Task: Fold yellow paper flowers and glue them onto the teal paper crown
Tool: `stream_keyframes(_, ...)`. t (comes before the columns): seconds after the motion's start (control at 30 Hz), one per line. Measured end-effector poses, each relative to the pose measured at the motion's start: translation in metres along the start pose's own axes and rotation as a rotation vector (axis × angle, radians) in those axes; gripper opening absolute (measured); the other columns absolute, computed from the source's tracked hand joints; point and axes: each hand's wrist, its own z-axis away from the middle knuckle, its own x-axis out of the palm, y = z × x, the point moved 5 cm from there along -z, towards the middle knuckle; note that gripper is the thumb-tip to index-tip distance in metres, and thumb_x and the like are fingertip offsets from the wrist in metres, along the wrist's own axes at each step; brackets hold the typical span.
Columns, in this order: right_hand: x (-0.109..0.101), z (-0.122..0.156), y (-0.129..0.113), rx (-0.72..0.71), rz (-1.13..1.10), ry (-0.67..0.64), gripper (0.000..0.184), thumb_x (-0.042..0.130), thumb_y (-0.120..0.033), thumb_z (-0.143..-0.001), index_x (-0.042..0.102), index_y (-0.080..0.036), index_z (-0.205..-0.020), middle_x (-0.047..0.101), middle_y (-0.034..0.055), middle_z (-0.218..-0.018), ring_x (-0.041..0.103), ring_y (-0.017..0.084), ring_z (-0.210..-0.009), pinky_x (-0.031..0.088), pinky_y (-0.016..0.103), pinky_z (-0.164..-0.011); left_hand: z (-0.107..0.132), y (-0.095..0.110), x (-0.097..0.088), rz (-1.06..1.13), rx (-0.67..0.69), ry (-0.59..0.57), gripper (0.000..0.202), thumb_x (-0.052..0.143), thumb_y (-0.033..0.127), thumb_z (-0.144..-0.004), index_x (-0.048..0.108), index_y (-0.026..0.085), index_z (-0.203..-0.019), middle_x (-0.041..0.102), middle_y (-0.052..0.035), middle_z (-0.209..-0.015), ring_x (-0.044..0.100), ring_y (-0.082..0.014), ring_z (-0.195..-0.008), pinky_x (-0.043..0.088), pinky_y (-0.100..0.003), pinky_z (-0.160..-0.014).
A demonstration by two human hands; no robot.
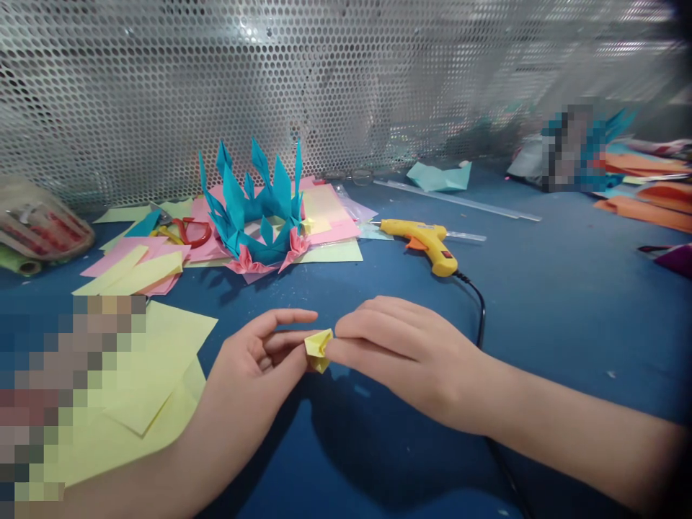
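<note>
A small folded piece of yellow paper [318,346] is held above the blue table between my two hands. My left hand [264,353] pinches its left side between thumb and fingers, with the index finger stretched out above it. The fingertips of my right hand [403,353] are pressed together at the paper's right edge and hide part of it. Behind my hands stands a blue folded-paper crown [261,216] with tall points and pink paper flowers [295,249] at its base.
A yellow glue gun [419,241] lies beyond my right hand, its black cord [481,310] running under my right forearm. Red-handled scissors [192,234] rest on coloured paper. Yellow sheets [162,346] lie left of my left arm. A perforated metal panel [162,94] borders the back.
</note>
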Motion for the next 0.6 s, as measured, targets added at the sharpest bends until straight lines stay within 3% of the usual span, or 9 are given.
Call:
stream_keyframes(0.2, -0.001, 0.002, 0.003, -0.027, 0.006, 0.024, 0.040, 0.033, -0.011, -0.105, 0.070, -0.014, -0.090, 0.070, 0.0048, -0.082, 0.056, 0.014, -0.069, 0.048, 0.025, -0.066, 0.000, -0.001, -0.001, -0.014, -0.006, 0.018, 0.017, 0.078, 0.028, -0.073, 0.068, 0.021, -0.084, 0.075, 0.0040, -0.071, 0.071, -0.0105, -0.070, 0.051, -0.013, -0.065)
stream_keyframes(0.47, 0.002, 0.006, 0.011, 0.118, -0.057, -0.001, 0.027, 0.045, -0.015, -0.103, 0.069, -0.012, -0.091, 0.069, 0.0078, -0.087, 0.060, 0.015, -0.075, 0.051, 0.026, -0.069, -0.002, -0.001, -0.004, 0.020, 0.023, 0.050, 0.013, 0.079, 0.029, -0.074, 0.073, 0.020, -0.082, 0.077, 0.0016, -0.075, 0.070, -0.0106, -0.072, 0.052, -0.014, -0.067)
stream_keyframes(0.6, 0.002, 0.005, 0.005, 0.053, -0.064, 0.014, 0.025, 0.045, -0.011, -0.102, 0.068, -0.012, -0.095, 0.069, 0.0069, -0.087, 0.059, 0.014, -0.074, 0.051, 0.025, -0.070, -0.002, 0.002, -0.003, -0.001, 0.025, 0.053, 0.014, 0.082, 0.027, -0.068, 0.072, 0.020, -0.074, 0.075, 0.0024, -0.070, 0.069, -0.0107, -0.069, 0.052, -0.013, -0.066)
